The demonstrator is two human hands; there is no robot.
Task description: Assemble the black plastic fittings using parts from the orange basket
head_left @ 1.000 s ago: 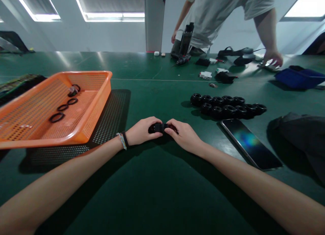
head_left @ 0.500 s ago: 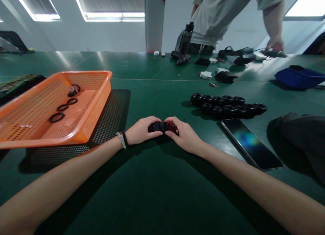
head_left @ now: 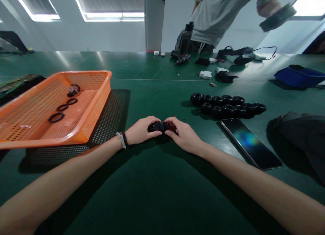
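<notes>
Both hands meet near the middle of the green table [head_left: 162,180], with a small black part [head_left: 161,126] between them. My left hand [head_left: 143,130] grips its left end between thumb and fingers. The right end is pinched by my right hand [head_left: 183,134], where something dark red shows behind the thumb. Fingers cover much of the part, so its full shape is hidden. Several black rings [head_left: 229,110] stand in two rows to the right of my hands. An orange basket [head_left: 82,128] on the left holds a few thin black rings [head_left: 56,118].
A phone [head_left: 250,143] lies right of my right forearm, beside a dark cloth item [head_left: 304,133]. Farther back are a blue bin [head_left: 299,76], a power drill [head_left: 181,58] and small white parts [head_left: 205,74]. Across the table a person [head_left: 218,15] stands.
The person across the table has raised a grey object from the tabletop at the upper right. My hands and the black part have stayed in nearly the same place.
</notes>
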